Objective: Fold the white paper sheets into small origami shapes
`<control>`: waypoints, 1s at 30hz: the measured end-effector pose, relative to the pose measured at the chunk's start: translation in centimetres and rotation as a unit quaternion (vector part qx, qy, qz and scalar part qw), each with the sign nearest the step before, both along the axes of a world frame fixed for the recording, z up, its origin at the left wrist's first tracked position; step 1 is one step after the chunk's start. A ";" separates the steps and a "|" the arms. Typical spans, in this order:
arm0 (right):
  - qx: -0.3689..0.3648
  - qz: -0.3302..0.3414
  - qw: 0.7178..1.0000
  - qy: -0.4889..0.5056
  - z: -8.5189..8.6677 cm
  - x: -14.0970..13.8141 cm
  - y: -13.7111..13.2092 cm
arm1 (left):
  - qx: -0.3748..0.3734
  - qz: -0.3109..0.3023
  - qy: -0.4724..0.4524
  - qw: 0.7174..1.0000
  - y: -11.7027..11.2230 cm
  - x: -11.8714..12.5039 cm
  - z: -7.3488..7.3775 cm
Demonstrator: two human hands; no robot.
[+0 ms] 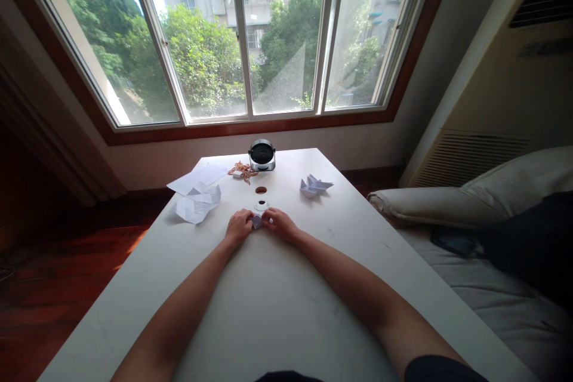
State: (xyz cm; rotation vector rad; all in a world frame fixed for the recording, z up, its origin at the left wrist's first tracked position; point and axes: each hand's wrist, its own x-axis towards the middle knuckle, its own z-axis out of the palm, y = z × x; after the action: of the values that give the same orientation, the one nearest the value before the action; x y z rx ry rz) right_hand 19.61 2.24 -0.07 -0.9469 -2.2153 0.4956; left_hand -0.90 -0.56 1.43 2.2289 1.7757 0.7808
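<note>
Between my two hands, a small piece of folded white paper (256, 222) is held just above or on the white table (268, 298). My left hand (240, 225) pinches its left side, with the fingers curled over it. On its right side, my right hand (278, 224) grips it between thumb and fingers. Parts of the paper are hidden behind the fingers. To the right lies a folded paper shape with pointed tips (315, 185). Creased, partly unfolded paper (197, 206) rests at the left.
Behind the creased paper lies a flat sheet with faint print (201, 176). A coiled orange cord (242, 171) sits beside a round black device on a stand (262, 155). The tabletop has a round hole (261, 190) and a white ring (261, 205). A sofa (456, 268) stands at the right.
</note>
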 end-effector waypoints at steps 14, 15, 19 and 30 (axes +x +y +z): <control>0.010 0.001 1.000 0.004 -0.1 0.1 0.0 | 0.005 -0.005 -0.003 1.000 0.0 -0.1 -0.1; 0.011 0.001 1.000 0.005 -0.1 0.1 0.0 | 0.004 -0.004 -0.003 1.000 0.0 -0.1 -0.1; 0.011 0.003 1.000 0.008 -0.1 0.1 0.0 | 0.006 -0.007 -0.006 1.000 0.0 -0.1 -0.2; 0.009 0.006 1.000 0.008 -0.4 0.1 0.2 | 0.011 -0.006 -0.006 1.000 0.2 -0.1 -0.4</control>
State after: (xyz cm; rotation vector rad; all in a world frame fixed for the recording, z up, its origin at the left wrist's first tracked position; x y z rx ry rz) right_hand 19.66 2.44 -0.44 -0.9171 -2.2095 0.4853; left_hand -1.01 -0.35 1.05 2.2417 1.7563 0.8118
